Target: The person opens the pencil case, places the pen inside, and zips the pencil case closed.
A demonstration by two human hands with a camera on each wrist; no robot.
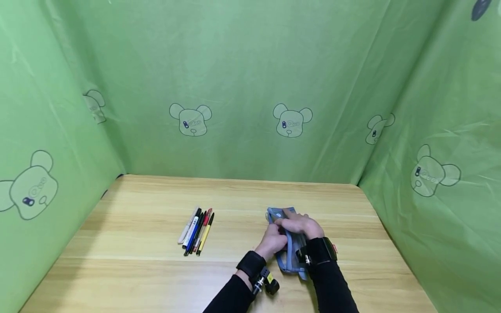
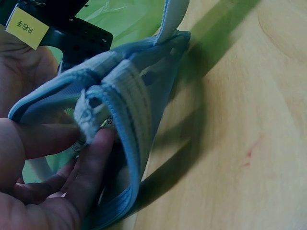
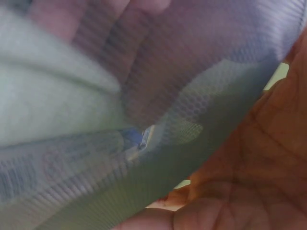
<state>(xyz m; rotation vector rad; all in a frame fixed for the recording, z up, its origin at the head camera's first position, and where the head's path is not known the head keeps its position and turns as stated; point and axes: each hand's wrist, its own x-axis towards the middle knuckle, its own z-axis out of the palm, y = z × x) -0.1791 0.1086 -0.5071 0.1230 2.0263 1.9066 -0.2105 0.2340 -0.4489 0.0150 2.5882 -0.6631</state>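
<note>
A blue mesh pencil pouch lies lengthwise on the table, its zipped mouth spread apart. My left hand reaches into that mouth. In the left wrist view its thumb and fingers are bent beside a small pale printed thing; whether they pinch it is unclear. Over the far part of the pouch, my right hand holds the mesh side. Through the mesh in the right wrist view shows a long pale item with a barcode, its kind blurred.
Left of the pouch, several pens lie side by side on the wooden table: white, blue, black, red and yellow ones. Green curtains with bear-head prints rise behind the table and at both sides.
</note>
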